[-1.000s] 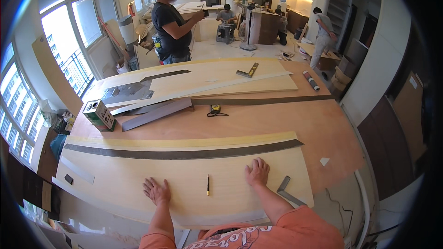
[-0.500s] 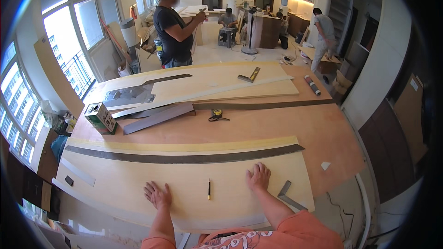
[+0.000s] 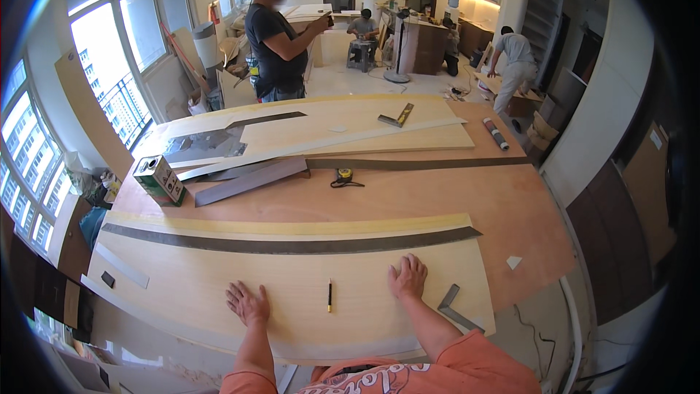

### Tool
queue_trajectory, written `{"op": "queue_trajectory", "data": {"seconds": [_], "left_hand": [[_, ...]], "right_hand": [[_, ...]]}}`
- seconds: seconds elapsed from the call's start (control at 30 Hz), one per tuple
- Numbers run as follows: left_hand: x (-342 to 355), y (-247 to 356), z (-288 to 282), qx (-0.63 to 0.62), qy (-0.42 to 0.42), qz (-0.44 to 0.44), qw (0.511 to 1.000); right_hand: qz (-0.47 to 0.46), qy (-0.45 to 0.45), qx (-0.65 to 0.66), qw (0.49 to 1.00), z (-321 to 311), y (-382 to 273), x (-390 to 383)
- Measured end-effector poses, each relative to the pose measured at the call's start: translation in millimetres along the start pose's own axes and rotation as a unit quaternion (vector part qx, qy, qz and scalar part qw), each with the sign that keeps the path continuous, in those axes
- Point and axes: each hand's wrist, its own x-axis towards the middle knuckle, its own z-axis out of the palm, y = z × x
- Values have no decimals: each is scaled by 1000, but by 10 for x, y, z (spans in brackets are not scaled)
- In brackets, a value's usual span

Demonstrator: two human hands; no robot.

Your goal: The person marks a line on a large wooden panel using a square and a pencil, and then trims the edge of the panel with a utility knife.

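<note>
Fingers spread, my left hand (image 3: 249, 302) lies flat on a pale wooden board (image 3: 292, 321) at the near side of the table. My right hand (image 3: 408, 276) rests on the same board, further right, with its fingers laid on the surface and nothing in them. Between the two hands is a dark pencil (image 3: 329, 297), pointing away from me. Beyond them a long dark strip (image 3: 292, 246) runs along the board's far part. A metal try square (image 3: 459, 310) lies to the right of my right forearm. Toward the left end are a small black block (image 3: 108, 279) and a pale strip (image 3: 122, 266).
On the reddish tabletop (image 3: 408, 197) stand or lie a rectangular metal can (image 3: 159, 181), grey strips (image 3: 251, 182), a tape measure (image 3: 344, 177) and a dark tube (image 3: 496, 134). Another board (image 3: 350, 138) at the back carries a second square (image 3: 397, 115). A person in black (image 3: 278, 44) stands beyond the table; others work behind.
Both my hands stay where they were on the board. The picture has shifted slightly. In the background at right, the person in grey has bent lower over a board.
</note>
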Motion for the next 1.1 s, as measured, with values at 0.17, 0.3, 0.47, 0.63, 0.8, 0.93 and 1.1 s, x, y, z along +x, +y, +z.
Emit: {"op": "queue_trajectory", "data": {"seconds": [0.17, 0.3, 0.47, 0.63, 0.8, 0.93, 1.1], "left_hand": [[-3, -2, 4, -3, -5, -3, 1000], [-3, 3, -6, 0, -10, -5, 1000], [3, -5, 9, 3, -5, -6, 1000], [-11, 8, 1, -4, -1, -4, 1000], [-4, 5, 12, -3, 4, -3, 1000], [11, -8, 35, -2, 10, -1, 1000], [2, -8, 23, 0, 6, -3, 1000]], "right_hand": [[-2, 10, -7, 1000, 27, 19, -9], [6, 2, -2, 1000, 18, 8, -13], [9, -13, 3, 1000, -15, -7, -7], [20, -30, -3, 999, -6, 8, -14], [19, -32, 1, 999, 18, 22, -6], [8, 3, -1, 1000, 26, 12, -10], [4, 0, 7, 1000, 21, 16, -8]]}}
